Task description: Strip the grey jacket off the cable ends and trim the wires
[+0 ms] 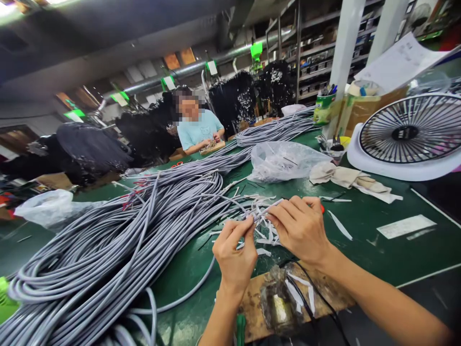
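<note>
a grey cable end (267, 208) is gripped by the closed fingers of the left hand (235, 257) and right hand (297, 228), held above white sheath scraps (266, 235) on the green bench mat (363, 250), beside a coiled cable bundle (108, 245).

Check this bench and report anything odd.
White offcut strips litter the green mat around the left hand and right hand, which pinch a grey cable end; black snippets lie farther up. They look like loose waste, unlike the heaped cables.

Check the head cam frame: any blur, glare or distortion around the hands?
Head view: strong wide-angle bowing, with the ceiling pipe curving and the white columns leaning. Ceiling light blown out at the top edge. Left hand and right hand look sharp. Plastic bag shows glare.
</note>
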A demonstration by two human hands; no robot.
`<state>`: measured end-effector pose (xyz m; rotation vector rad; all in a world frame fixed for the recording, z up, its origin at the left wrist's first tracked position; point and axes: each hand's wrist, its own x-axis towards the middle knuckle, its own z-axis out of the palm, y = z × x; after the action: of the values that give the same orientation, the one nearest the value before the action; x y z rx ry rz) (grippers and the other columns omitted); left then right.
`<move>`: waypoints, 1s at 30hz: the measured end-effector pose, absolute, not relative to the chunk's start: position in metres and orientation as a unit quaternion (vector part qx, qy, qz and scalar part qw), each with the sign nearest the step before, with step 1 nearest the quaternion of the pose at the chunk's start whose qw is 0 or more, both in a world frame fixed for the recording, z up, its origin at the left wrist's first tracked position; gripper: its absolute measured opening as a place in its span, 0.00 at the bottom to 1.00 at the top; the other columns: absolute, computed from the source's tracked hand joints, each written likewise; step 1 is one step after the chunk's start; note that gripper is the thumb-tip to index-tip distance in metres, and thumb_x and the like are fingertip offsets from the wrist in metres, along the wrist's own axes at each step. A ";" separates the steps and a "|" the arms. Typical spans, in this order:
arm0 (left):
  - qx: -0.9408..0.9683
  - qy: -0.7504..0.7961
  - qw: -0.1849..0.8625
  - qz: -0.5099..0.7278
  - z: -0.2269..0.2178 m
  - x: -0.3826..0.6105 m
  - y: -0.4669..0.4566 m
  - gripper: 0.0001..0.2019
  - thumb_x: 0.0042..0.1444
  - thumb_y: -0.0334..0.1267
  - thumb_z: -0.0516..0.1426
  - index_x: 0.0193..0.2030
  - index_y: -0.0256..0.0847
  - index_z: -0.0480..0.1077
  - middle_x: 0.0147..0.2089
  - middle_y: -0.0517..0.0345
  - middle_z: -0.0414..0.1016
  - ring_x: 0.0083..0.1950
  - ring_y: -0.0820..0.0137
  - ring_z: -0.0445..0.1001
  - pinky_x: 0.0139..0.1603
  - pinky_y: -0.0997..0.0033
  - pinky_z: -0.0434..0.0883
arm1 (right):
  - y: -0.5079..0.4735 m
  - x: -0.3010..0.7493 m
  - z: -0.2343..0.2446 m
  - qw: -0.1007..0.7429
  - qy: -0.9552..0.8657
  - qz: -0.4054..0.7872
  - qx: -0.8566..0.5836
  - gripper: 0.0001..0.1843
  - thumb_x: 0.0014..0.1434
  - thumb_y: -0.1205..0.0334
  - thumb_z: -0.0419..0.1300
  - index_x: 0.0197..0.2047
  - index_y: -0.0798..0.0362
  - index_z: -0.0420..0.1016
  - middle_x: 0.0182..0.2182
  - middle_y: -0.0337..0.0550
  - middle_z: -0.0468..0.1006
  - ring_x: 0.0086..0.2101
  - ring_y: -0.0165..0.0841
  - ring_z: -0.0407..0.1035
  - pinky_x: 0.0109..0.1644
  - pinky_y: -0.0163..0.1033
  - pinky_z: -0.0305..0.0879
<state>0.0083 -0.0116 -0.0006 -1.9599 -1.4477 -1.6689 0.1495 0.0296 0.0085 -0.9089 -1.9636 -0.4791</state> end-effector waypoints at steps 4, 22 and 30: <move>-0.665 -0.493 0.096 -0.553 -0.001 0.009 -0.013 0.11 0.48 0.24 0.58 0.38 0.40 0.74 0.28 0.60 0.72 0.28 0.77 0.68 0.29 0.77 0.66 | 0.030 0.151 0.007 0.454 -0.798 -0.175 -0.355 0.07 0.57 0.63 0.54 0.29 0.52 0.70 0.24 0.37 0.73 0.29 0.31 0.60 0.38 0.41 0.46; -0.653 -0.505 0.040 -0.563 0.001 0.012 -0.014 0.07 0.48 0.27 0.58 0.35 0.38 0.74 0.25 0.60 0.69 0.23 0.78 0.63 0.24 0.78 0.63 | 0.035 0.149 0.008 0.501 -0.795 0.112 -0.322 0.08 0.56 0.64 0.55 0.27 0.55 0.69 0.23 0.38 0.72 0.27 0.28 0.61 0.36 0.38 0.50; -0.611 -0.546 -0.050 -0.571 0.001 0.018 -0.016 0.09 0.48 0.31 0.58 0.39 0.39 0.72 0.24 0.62 0.68 0.20 0.79 0.62 0.17 0.81 0.58 | 0.037 0.147 0.006 0.525 -0.682 0.407 -0.306 0.12 0.56 0.56 0.54 0.27 0.55 0.66 0.21 0.36 0.64 0.23 0.26 0.57 0.26 0.32 0.54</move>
<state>0.0176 -0.0164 0.0007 -1.9823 -1.7743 -1.8537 0.1468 0.0372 0.0059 -0.7328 -1.6313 0.9737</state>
